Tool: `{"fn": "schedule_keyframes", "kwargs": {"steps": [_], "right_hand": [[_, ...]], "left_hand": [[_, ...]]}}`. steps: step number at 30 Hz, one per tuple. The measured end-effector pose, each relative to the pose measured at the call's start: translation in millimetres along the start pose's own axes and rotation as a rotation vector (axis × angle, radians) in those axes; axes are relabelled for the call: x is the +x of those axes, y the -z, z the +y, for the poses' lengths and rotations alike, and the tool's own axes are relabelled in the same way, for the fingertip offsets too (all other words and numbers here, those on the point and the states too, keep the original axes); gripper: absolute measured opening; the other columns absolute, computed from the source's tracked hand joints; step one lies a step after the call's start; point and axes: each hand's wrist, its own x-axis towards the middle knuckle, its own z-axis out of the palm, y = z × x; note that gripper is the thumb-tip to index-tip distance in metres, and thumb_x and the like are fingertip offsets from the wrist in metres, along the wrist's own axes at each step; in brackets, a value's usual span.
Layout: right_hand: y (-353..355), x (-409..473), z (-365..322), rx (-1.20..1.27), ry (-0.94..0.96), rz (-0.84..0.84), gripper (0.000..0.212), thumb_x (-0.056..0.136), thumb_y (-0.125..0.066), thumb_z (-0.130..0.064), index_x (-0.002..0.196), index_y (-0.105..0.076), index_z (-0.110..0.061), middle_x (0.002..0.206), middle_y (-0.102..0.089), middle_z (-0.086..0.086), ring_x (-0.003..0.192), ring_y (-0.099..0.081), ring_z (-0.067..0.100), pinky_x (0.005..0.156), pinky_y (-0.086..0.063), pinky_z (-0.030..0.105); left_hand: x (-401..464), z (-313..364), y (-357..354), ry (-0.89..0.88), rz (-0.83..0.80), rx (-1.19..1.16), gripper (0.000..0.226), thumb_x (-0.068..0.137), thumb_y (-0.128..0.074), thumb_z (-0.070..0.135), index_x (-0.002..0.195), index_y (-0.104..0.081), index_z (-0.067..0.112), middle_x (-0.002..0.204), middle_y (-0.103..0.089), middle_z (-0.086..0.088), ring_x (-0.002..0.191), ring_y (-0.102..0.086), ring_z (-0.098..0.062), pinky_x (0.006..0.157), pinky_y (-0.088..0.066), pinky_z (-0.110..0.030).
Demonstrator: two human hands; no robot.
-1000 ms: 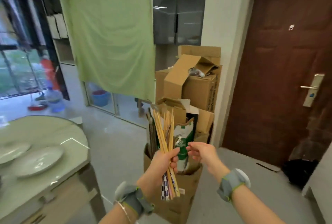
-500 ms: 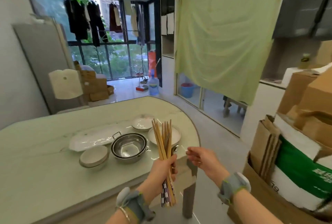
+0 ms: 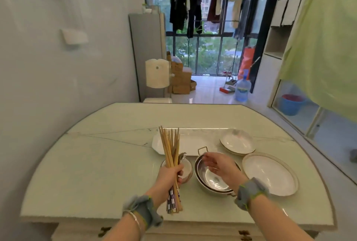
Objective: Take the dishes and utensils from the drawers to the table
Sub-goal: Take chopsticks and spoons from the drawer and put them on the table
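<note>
My left hand (image 3: pixel 170 177) grips a bundle of wooden chopsticks (image 3: pixel 170 148) upright, with a metal spoon (image 3: pixel 182 157) among them, above the near part of the pale marble table (image 3: pixel 96 173). My right hand (image 3: pixel 220 167) hovers with fingers apart and nothing in it over the stacked steel bowls (image 3: pixel 212 180). A small white bowl (image 3: pixel 187 171) sits partly hidden behind my left hand. A long white platter (image 3: pixel 191 144), a stack of white plates (image 3: pixel 237 143) and a large white plate (image 3: pixel 270 175) lie on the table.
Drawer fronts with brass handles (image 3: pixel 103 231) show below the table's near edge. A white wall runs along the left. Behind the table stand a chair back (image 3: pixel 157 73), cardboard boxes (image 3: pixel 181 82) and a water jug (image 3: pixel 242 90). A green curtain (image 3: pixel 324 37) hangs at right.
My view has swung left from the door and boxes to face the table squarely. Both hands now hang over the table, the chopsticks still in my left hand.
</note>
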Motion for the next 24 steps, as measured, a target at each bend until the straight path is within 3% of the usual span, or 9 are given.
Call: {"fn": "schedule_keyframes", "kwargs": {"steps": [6,10,17,24], "right_hand": [[-68.4,99.9,-20.6,-0.063,-0.03,-0.121,0.012,0.086,-0.058,-0.009,0.077,-0.066,-0.007,0.057,-0.069,-0.001,0.059,-0.059,0.014,0.052,-0.043,0.019],[-96.7,155.5,-29.9,-0.104,-0.058,-0.163,0.01,0.087,-0.057,-0.01,0.085,-0.066,-0.005,0.073,-0.067,0.006,0.061,-0.059,0.014,0.055,-0.044,0.02],[-117.2,229.5,-23.1,-0.116,-0.136,-0.164,0.01,0.087,-0.057,-0.009,0.088,-0.065,-0.003,0.075,-0.066,0.007,0.062,-0.058,0.016,0.057,-0.043,0.022],[-114.4,264.4,-14.1,-0.122,-0.157,-0.129,0.011,0.087,-0.056,-0.009,0.082,-0.065,-0.005,0.075,-0.066,0.007,0.063,-0.058,0.016,0.058,-0.043,0.022]], "left_hand": [[95.3,22.5,66.4,-0.039,0.286,0.195,0.003,0.088,-0.055,0.01,0.085,-0.054,0.009,0.066,-0.053,-0.005,0.051,-0.049,-0.016,0.046,-0.044,-0.024],[152.4,24.8,100.6,0.005,0.442,0.422,0.008,0.087,-0.05,0.012,0.093,-0.055,0.009,0.069,-0.054,-0.005,0.056,-0.051,-0.017,0.051,-0.046,-0.026],[227.9,12.2,128.6,0.139,0.522,0.821,0.027,0.089,-0.048,0.013,0.114,-0.053,0.005,0.109,-0.064,-0.014,0.097,-0.063,-0.029,0.08,-0.049,-0.033],[259.0,-7.7,127.5,0.116,0.664,0.966,0.028,0.094,-0.045,0.013,0.121,-0.044,0.004,0.125,-0.052,-0.014,0.113,-0.053,-0.028,0.088,-0.042,-0.032]]}}
